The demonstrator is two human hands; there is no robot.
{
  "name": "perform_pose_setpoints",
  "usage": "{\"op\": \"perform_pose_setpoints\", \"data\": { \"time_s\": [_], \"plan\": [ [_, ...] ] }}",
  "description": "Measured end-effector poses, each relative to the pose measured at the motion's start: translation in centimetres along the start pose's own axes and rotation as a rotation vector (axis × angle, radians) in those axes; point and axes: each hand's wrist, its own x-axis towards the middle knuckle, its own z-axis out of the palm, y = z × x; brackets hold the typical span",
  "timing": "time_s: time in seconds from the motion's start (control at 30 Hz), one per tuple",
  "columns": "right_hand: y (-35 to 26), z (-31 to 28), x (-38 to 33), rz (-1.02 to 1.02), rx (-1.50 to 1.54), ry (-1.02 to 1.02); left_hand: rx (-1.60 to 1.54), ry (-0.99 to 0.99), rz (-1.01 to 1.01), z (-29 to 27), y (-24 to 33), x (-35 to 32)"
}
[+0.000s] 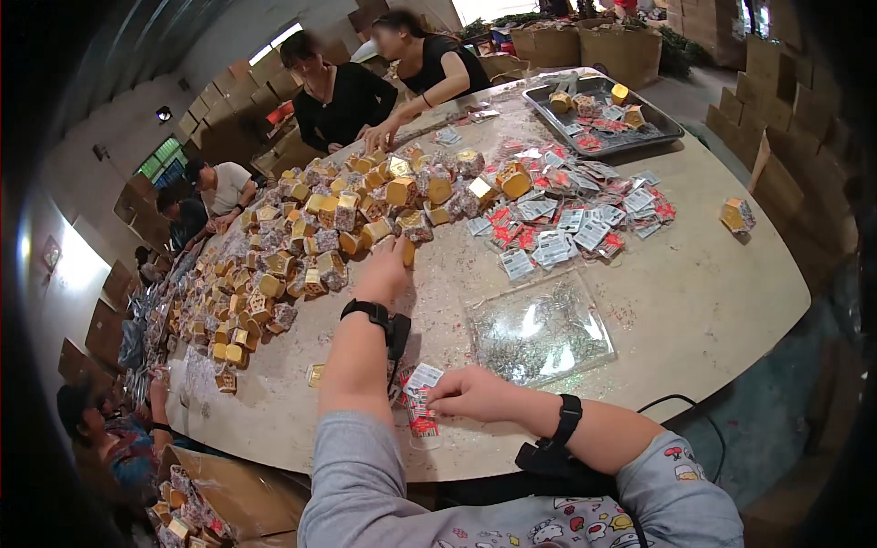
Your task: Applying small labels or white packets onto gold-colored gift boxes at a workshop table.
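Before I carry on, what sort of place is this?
Probably a small factory or packing workshop: a big heap of small gold pieces, a pile of red-and-white cards, and cardboard boxes stacked around the room.

Glare on left wall (80,260), black curved rim, bent edges

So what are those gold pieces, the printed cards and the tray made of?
The gold pieces look like painted plastic or foam: smooth, shiny faces, grainy, glittery sides. The cards seem to be paper or card, flat, printed, with see-through edges suggesting plastic sleeves. The tray is probably metal: shiny grey rim.
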Motion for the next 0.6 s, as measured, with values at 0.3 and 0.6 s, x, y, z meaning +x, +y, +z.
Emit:
{"op": "perform_pose_setpoints", "data": {
  "time_s": [0.3, 0.6],
  "plan": [
    [0.2, 0.0, 0.1, -0.059, -0.125, 0.026, 0.027, 0.164, -0.014, -0.9, -0.1, -4.1],
    [0.1, 0.1, -0.3, -0.177, -0.153, 0.18, -1.562, 0.18, -0.208, -2.6, 1.2, -16.0]
  ]
}}
